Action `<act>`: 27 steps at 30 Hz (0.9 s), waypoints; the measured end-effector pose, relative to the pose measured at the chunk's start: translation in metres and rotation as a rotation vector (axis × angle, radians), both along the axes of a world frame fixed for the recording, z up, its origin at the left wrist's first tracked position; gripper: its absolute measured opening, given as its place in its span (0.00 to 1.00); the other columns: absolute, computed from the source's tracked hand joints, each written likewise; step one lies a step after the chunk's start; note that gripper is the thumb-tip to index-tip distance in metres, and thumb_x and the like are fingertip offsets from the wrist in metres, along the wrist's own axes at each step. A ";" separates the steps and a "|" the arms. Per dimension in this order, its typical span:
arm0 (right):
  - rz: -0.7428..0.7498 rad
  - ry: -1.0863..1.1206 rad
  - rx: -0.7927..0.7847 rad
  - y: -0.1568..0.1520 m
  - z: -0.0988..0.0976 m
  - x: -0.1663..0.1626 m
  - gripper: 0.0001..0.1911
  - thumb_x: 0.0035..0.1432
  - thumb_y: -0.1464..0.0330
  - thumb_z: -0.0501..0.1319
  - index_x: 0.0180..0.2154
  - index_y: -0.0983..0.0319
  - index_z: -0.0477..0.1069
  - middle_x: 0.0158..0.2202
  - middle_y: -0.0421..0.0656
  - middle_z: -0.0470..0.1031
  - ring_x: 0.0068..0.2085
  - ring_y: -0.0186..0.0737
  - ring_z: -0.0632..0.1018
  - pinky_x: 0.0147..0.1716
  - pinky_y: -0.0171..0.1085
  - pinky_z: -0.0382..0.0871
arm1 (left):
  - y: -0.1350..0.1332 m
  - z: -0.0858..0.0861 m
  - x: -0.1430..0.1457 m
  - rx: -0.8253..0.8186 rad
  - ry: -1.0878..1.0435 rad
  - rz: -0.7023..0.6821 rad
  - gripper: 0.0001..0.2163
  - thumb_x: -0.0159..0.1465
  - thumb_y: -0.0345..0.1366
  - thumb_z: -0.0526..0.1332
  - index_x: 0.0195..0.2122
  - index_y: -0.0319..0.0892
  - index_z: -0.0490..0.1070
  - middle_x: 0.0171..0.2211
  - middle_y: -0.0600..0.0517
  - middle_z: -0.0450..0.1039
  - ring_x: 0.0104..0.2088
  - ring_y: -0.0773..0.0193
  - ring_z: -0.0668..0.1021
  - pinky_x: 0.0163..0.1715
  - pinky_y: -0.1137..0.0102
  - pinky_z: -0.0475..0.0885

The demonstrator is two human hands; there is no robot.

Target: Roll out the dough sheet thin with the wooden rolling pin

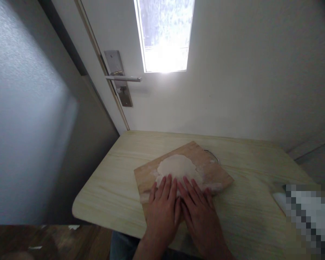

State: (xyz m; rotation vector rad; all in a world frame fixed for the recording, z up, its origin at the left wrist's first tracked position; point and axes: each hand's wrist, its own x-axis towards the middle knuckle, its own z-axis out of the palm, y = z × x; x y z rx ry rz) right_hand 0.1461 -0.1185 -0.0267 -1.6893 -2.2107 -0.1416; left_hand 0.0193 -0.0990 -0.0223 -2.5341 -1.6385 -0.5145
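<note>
A flattened sheet of pale dough (177, 167) lies on a wooden board (193, 147), with white flour around its edges. Across the near side of the dough runs a floury rolling pin (214, 187), its middle hidden under my hands. My left hand (164, 202) rests flat on the pin, fingers stretched forward over it. Beside it, my right hand (196, 207) lies palm down on the pin too, with fingers extended and slightly spread. The thumbs are close together between the hands.
The board sits turned on a light wood table (111, 184); a thin metal loop (213, 156) shows at its far right edge. A blurred-out object (311, 213) is at the right. Behind stands a white door with a handle (124, 78) and a bright pane (165, 36).
</note>
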 end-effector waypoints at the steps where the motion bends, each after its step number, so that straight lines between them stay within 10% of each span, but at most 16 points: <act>1: 0.003 -0.003 0.007 0.000 -0.002 0.000 0.23 0.59 0.69 0.44 0.57 0.57 0.52 0.58 0.39 0.55 0.58 0.40 0.55 0.54 0.47 0.43 | 0.001 0.000 0.000 0.008 0.006 -0.008 0.19 0.62 0.39 0.46 0.53 0.43 0.60 0.56 0.50 0.59 0.55 0.56 0.62 0.52 0.56 0.58; 12: -0.091 -0.007 -0.138 0.102 0.037 -0.012 0.20 0.61 0.67 0.42 0.45 0.63 0.68 0.50 0.48 0.68 0.50 0.42 0.68 0.46 0.42 0.58 | 0.103 0.030 0.007 -0.173 0.031 0.089 0.15 0.64 0.35 0.43 0.42 0.39 0.67 0.48 0.44 0.67 0.50 0.60 0.68 0.45 0.67 0.65; 22: -0.024 0.140 -0.066 0.001 0.015 -0.006 0.18 0.59 0.69 0.46 0.49 0.61 0.65 0.53 0.41 0.65 0.54 0.36 0.64 0.54 0.41 0.49 | 0.004 0.004 -0.006 -0.058 -0.040 0.036 0.17 0.63 0.36 0.45 0.51 0.41 0.62 0.55 0.48 0.60 0.53 0.58 0.64 0.53 0.57 0.56; 27: -0.029 0.145 -0.045 -0.004 0.010 -0.008 0.19 0.60 0.69 0.45 0.51 0.60 0.63 0.54 0.38 0.63 0.56 0.36 0.61 0.55 0.41 0.46 | 0.004 0.002 -0.007 -0.046 -0.023 0.012 0.17 0.63 0.37 0.45 0.51 0.42 0.62 0.55 0.49 0.61 0.52 0.58 0.66 0.54 0.55 0.55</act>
